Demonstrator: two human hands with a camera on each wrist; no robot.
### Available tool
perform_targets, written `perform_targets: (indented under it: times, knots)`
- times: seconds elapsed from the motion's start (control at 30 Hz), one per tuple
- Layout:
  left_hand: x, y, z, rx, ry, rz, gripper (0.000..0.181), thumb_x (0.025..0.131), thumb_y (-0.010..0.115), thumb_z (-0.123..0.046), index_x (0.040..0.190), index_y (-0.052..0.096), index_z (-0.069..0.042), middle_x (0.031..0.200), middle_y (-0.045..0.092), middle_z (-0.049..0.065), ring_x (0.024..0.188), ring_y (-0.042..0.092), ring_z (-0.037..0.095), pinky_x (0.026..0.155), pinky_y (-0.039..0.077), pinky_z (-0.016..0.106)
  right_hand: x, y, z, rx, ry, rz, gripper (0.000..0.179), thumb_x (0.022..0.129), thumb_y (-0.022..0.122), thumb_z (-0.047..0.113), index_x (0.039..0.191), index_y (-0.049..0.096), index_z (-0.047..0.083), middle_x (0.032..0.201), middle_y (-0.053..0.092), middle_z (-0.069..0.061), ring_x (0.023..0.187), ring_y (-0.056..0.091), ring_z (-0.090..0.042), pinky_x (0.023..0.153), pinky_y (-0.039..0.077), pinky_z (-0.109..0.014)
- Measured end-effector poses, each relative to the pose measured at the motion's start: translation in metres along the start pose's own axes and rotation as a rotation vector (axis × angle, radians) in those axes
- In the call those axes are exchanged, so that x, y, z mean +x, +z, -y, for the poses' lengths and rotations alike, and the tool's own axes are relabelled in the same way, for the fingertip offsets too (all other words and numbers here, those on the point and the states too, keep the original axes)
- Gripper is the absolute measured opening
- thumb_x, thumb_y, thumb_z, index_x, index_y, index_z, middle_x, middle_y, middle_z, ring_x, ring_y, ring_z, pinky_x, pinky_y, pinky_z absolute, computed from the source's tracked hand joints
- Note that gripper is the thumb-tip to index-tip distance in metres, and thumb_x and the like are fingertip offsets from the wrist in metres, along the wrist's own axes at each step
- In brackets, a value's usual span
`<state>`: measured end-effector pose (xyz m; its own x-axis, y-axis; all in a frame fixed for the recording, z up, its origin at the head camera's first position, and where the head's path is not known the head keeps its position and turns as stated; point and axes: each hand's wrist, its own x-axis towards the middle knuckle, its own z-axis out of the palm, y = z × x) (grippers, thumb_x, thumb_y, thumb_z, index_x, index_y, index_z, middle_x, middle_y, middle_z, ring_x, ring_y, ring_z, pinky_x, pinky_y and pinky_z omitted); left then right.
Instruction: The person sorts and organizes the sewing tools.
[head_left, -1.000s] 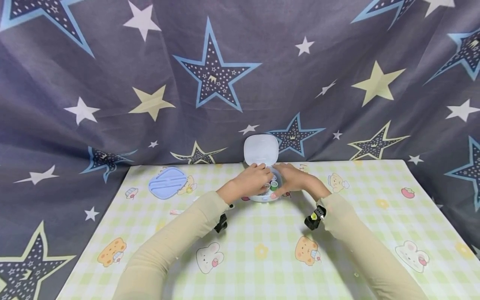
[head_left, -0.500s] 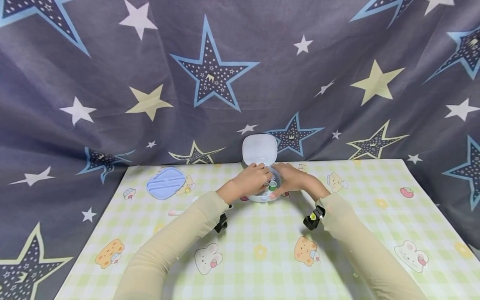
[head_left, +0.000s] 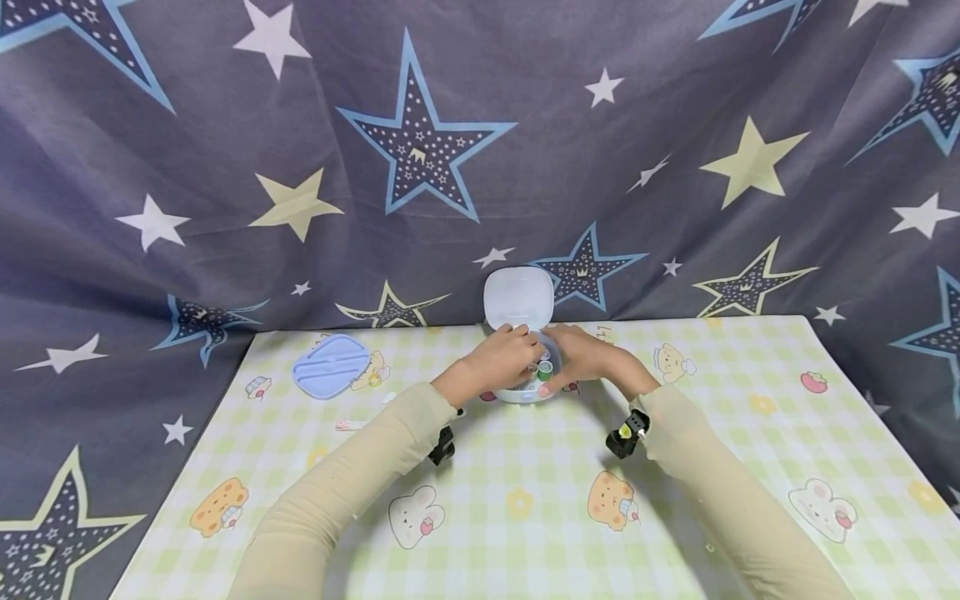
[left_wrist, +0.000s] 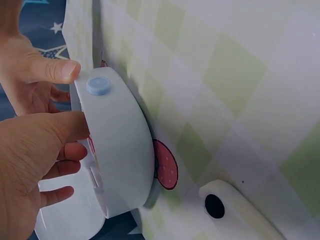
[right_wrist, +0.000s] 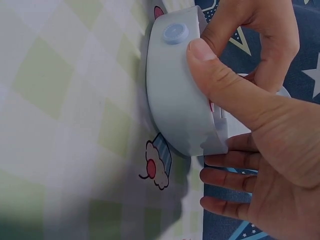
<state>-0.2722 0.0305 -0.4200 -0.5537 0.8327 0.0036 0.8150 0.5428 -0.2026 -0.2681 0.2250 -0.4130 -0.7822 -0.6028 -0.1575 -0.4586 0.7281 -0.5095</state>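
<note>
A small white round-cornered box (head_left: 527,397) stands near the table's back edge, its white lid (head_left: 519,297) raised behind it. Small round spools sit inside, among them a green thread spool (head_left: 545,372). My left hand (head_left: 504,358) reaches over the rim from the left; in the left wrist view its leading fingertips vanish into the box (left_wrist: 120,145), and I cannot tell whether they pinch anything. My right hand (head_left: 585,357) holds the box's right side. In the right wrist view its thumb presses the front rim near the blue button (right_wrist: 176,33), fingers spread along the far side.
A blue compartmented tray (head_left: 330,367) lies at the table's back left. Closer to the left forearm is a thin pink and white strip (head_left: 350,425), with a small white piece (head_left: 390,397) by the sleeve. A starry curtain (head_left: 637,167) hangs right behind the table.
The head view has shifted very slightly. Both hands and the box stay in place.
</note>
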Motion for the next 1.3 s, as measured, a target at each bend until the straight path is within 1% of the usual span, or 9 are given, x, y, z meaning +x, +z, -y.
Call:
perform_targets:
  times: [0.1, 0.3, 0.47, 0.73, 0.87, 0.97, 1.07, 1.2, 1.3]
  knots:
    - [-0.002, 0.001, 0.001, 0.005, -0.002, -0.006, 0.027, 0.093, 0.073, -0.033, 0.113, 0.07, -0.015, 0.108, 0.07, 0.0, 0.105, 0.061, 0.02, 0.092, 0.051, 0.038, 0.001, 0.0, 0.002, -0.001, -0.031, -0.007, 0.098, 0.077, 0.089, 0.035, 0.148, 0.039, -0.011, 0.147, 0.051, -0.026, 0.137, 0.045, -0.045, 0.117, 0.033, -0.059]
    - [-0.005, 0.002, 0.004, 0.021, -0.01, 0.0, 0.031, 0.093, 0.074, -0.034, 0.117, 0.07, -0.015, 0.115, 0.07, 0.002, 0.108, 0.062, 0.021, 0.093, 0.051, 0.039, 0.005, 0.0, 0.005, -0.009, -0.06, -0.009, 0.094, 0.077, 0.089, 0.035, 0.146, 0.042, -0.01, 0.143, 0.054, -0.025, 0.134, 0.049, -0.045, 0.115, 0.035, -0.059]
    - [-0.01, 0.001, 0.005, 0.015, -0.01, -0.017, 0.032, 0.093, 0.073, -0.034, 0.12, 0.069, -0.016, 0.115, 0.071, 0.001, 0.108, 0.062, 0.022, 0.093, 0.051, 0.04, 0.007, 0.001, 0.005, -0.008, -0.088, -0.008, 0.091, 0.077, 0.089, 0.034, 0.144, 0.045, -0.009, 0.14, 0.057, -0.024, 0.13, 0.052, -0.043, 0.113, 0.037, -0.059]
    - [-0.015, -0.004, 0.008, -0.038, -0.018, -0.08, 0.024, 0.095, 0.071, -0.033, 0.111, 0.07, -0.015, 0.103, 0.07, 0.002, 0.099, 0.062, 0.023, 0.089, 0.051, 0.042, 0.005, 0.001, 0.005, -0.019, -0.035, -0.022, 0.101, 0.075, 0.09, 0.036, 0.147, 0.039, -0.013, 0.146, 0.052, -0.028, 0.136, 0.047, -0.046, 0.117, 0.034, -0.059]
    - [-0.018, -0.016, 0.01, -0.089, -0.056, -0.075, 0.027, 0.096, 0.07, -0.032, 0.117, 0.069, -0.014, 0.11, 0.071, 0.003, 0.103, 0.06, 0.023, 0.094, 0.05, 0.043, 0.002, 0.002, 0.003, -0.001, -0.011, -0.031, 0.104, 0.075, 0.09, 0.034, 0.148, 0.035, -0.015, 0.149, 0.047, -0.03, 0.139, 0.043, -0.048, 0.118, 0.031, -0.059]
    - [-0.025, -0.026, 0.015, -0.113, -0.094, -0.075, 0.031, 0.098, 0.067, -0.032, 0.125, 0.067, -0.016, 0.117, 0.07, 0.003, 0.109, 0.059, 0.022, 0.1, 0.047, 0.043, 0.0, 0.002, 0.002, 0.013, 0.007, -0.031, 0.106, 0.075, 0.091, 0.034, 0.149, 0.034, -0.016, 0.15, 0.046, -0.032, 0.14, 0.042, -0.048, 0.118, 0.031, -0.059]
    - [-0.036, -0.035, 0.022, -0.121, -0.128, -0.1, 0.031, 0.099, 0.066, -0.032, 0.125, 0.067, -0.017, 0.117, 0.069, 0.002, 0.111, 0.059, 0.022, 0.102, 0.046, 0.043, -0.001, 0.002, 0.002, 0.028, 0.011, -0.038, 0.105, 0.074, 0.091, 0.033, 0.148, 0.035, -0.016, 0.149, 0.047, -0.032, 0.139, 0.043, -0.047, 0.118, 0.032, -0.059]
    - [-0.054, -0.045, 0.034, -0.137, -0.17, -0.158, 0.027, 0.098, 0.066, -0.03, 0.121, 0.068, -0.016, 0.116, 0.069, 0.002, 0.109, 0.059, 0.024, 0.1, 0.046, 0.043, 0.0, 0.003, 0.003, 0.038, -0.016, -0.055, 0.101, 0.072, 0.093, 0.03, 0.146, 0.04, -0.015, 0.146, 0.05, -0.032, 0.137, 0.045, -0.048, 0.118, 0.032, -0.059]
    - [-0.069, -0.049, 0.045, -0.156, -0.195, -0.204, 0.026, 0.097, 0.067, -0.027, 0.119, 0.069, -0.015, 0.114, 0.07, 0.003, 0.107, 0.059, 0.025, 0.099, 0.047, 0.045, 0.001, 0.003, 0.003, 0.037, -0.003, -0.05, 0.104, 0.071, 0.093, 0.03, 0.148, 0.038, -0.015, 0.15, 0.045, -0.033, 0.141, 0.04, -0.049, 0.12, 0.029, -0.059]
